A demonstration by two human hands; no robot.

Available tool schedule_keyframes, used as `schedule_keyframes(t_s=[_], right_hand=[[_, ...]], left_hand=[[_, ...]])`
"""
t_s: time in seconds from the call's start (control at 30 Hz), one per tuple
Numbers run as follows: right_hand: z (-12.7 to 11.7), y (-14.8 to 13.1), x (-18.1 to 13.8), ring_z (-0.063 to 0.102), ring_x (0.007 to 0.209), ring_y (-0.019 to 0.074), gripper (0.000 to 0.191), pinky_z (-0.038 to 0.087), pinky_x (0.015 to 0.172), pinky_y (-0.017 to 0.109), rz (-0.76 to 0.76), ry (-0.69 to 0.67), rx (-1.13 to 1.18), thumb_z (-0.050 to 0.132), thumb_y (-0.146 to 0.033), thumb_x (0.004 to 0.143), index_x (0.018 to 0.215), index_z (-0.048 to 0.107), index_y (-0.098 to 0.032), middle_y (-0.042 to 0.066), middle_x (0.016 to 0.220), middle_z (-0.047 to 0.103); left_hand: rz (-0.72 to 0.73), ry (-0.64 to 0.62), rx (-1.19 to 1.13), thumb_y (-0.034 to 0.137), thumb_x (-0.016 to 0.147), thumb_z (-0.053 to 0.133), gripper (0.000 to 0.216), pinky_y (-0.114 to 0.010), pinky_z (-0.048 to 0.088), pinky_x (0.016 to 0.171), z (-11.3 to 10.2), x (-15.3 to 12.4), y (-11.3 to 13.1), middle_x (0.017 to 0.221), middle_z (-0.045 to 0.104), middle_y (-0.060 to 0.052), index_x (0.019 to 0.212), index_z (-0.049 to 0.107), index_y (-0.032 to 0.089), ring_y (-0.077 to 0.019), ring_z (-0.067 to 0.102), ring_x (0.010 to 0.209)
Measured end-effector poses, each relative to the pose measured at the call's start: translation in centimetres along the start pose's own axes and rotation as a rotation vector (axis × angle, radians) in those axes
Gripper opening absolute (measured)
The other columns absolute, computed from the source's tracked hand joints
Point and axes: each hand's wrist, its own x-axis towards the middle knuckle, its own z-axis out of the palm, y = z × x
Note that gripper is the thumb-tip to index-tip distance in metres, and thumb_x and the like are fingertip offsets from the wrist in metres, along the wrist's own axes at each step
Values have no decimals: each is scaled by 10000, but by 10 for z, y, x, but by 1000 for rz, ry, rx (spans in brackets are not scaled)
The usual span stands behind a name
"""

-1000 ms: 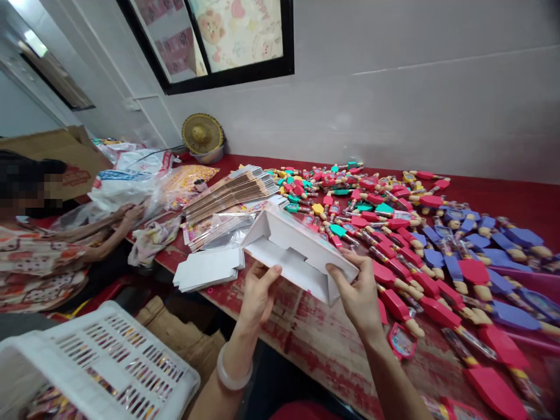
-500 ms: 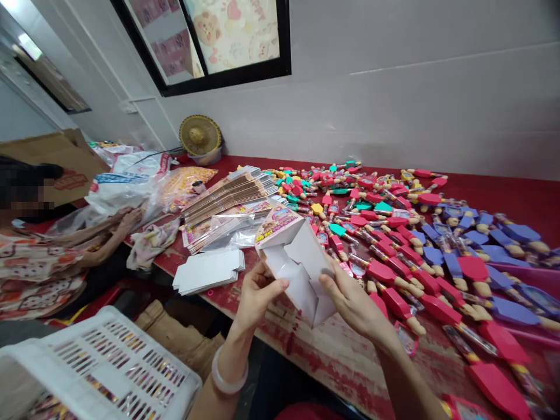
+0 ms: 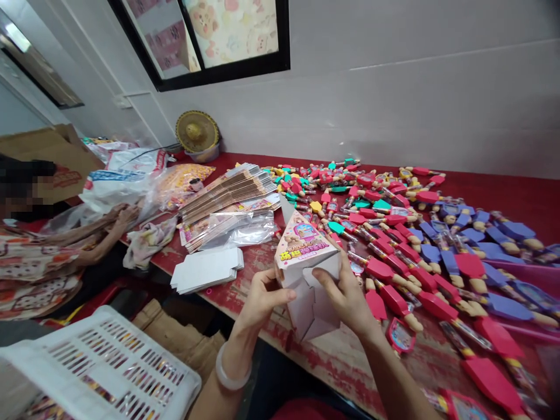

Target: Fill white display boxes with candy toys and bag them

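Observation:
Between my hands is a partly folded cardboard box [image 3: 304, 242], its printed pink panel facing up and its white inner flaps toward me. My left hand [image 3: 265, 300] grips its left side, thumb on the white flap. On the right side, my right hand [image 3: 345, 289] holds the box with the thumb pressed on a flap near the top edge. Just left of the box lies a small stack of white card pieces [image 3: 205, 271]. Behind that, flat printed cartons [image 3: 227, 198] are piled in a fanned stack. Many pink paddle-shaped toys [image 3: 394, 294] spread to the right.
Purple paddle-shaped toys [image 3: 507, 306] lie at the far right by a pink tray [image 3: 525, 277]. A white plastic basket [image 3: 114, 361] stands low at the left. A cloth [image 3: 149, 242] and plastic bags [image 3: 122, 181] are near a co-worker [image 3: 52, 262] at the left.
The box has been turned so its printed panel shows more and its flaps are folded closer together. My right thumb has shifted onto the flap near the printed edge.

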Motion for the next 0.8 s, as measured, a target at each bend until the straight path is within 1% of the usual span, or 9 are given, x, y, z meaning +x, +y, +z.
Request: schedule_keyframes(t_s=[0.13, 0.3, 0.4, 0.47, 0.53, 0.63, 0.7, 0.73, 0.8], right_hand=[[-1, 5, -3, 411, 1451, 279, 729, 304, 1239, 493, 0, -3, 7, 616, -488, 959, 1588, 314, -277, 102, 1560, 451], [4, -1, -11, 478, 1405, 287, 719, 384, 1194, 494, 13, 85, -42, 635, -491, 941, 1572, 360, -284, 98, 1518, 509], [5, 3, -13, 479, 1409, 303, 696, 391, 1188, 512, 84, 70, 0, 605, -554, 947, 1562, 398, -302, 87, 1507, 527], [1, 12, -13, 477, 1415, 318, 677, 406, 1177, 512, 141, 65, 91, 551, -638, 951, 1538, 451, -314, 73, 1497, 546], [-10, 22, -10, 478, 1419, 314, 673, 433, 1155, 498, 172, 101, 179, 379, -697, 995, 1535, 462, -304, 71, 1509, 541], [-37, 38, -8, 477, 1421, 299, 715, 420, 1153, 514, 180, 232, 205, 180, -680, 1037, 1571, 395, -256, 106, 1548, 494], [-56, 51, -13, 472, 1419, 307, 703, 367, 1182, 539, 207, 313, 115, 310, -688, 1022, 1543, 439, -233, 129, 1530, 508], [-63, 59, -19, 476, 1411, 315, 697, 342, 1193, 545, 231, 323, 45, 413, -688, 994, 1516, 480, -230, 134, 1510, 527], [-67, 80, -36, 476, 1403, 325, 717, 321, 1203, 537, 280, 273, -97, 569, -669, 924, 1490, 518, -230, 136, 1495, 541]], left_hand=[[-29, -39, -63, 375, 516, 971, 423, -294, 551, 711, -1, 2, -1, 772, 767, -62, 851, 821, 166, -176, 670, 670], [-41, -59, -23, 365, 554, 964, 409, -281, 546, 721, -2, 2, -8, 861, 783, -74, 877, 815, 164, -167, 673, 705], [6, -28, 60, 377, 609, 944, 422, -278, 543, 750, -1, -2, -3, 896, 774, -58, 942, 791, 169, -171, 679, 771], [43, -17, 156, 391, 663, 914, 391, -280, 541, 764, 4, -4, 2, 896, 756, -41, 949, 761, 172, -167, 671, 790], [88, -74, 328, 377, 717, 880, 309, -286, 540, 792, 13, -6, -2, 887, 728, -34, 884, 724, 170, -170, 663, 819], [222, -289, 662, 270, 789, 809, 166, -315, 534, 929, 28, -8, -40, 1046, 712, -77, 821, 679, 173, -210, 669, 1018], [296, -406, 923, 172, 844, 712, 87, -362, 497, 1060, 34, -8, -87, 1305, 657, -133, 928, 686, 171, -242, 621, 1223], [294, -429, 1089, 132, 867, 659, 153, -407, 467, 1115, 35, -7, -114, 1426, 594, -160, 1014, 685, 162, -261, 577, 1312], [206, -431, 1412, 102, 912, 577, 222, -503, 424, 1163, 31, -6, -168, 1523, 514, -197, 1108, 677, 132, -307, 510, 1406]])
